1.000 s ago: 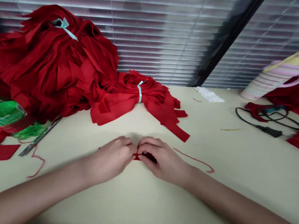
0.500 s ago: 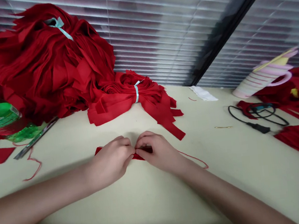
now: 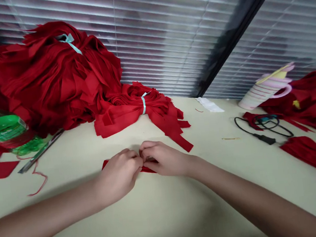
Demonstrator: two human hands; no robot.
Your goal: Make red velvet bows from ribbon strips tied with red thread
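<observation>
Right now, we hold a narrow red fabric strip (image 3: 148, 169) between our hands, low over the cream tabletop (image 3: 169, 216), near the middle of our view. Our left hand (image 3: 119, 176) comes in from eight o'clock and our right hand (image 3: 164, 157) from four. The fingers of both are curled and clenched on the strip, their tips meeting, though we cannot tell how the fabric lies beneath them. One red end shows past our left hand. At twelve o'clock sits a bundle of red strips (image 3: 135, 115) tied with a pale blue band (image 3: 144, 104), and behind it at eleven rises a large red heap (image 3: 56, 80). A green plastic bottle (image 3: 2, 128) stands at nine o'clock. At two o'clock lie a black cable (image 3: 262, 133) and a pink-striped cone (image 3: 266, 91).
</observation>
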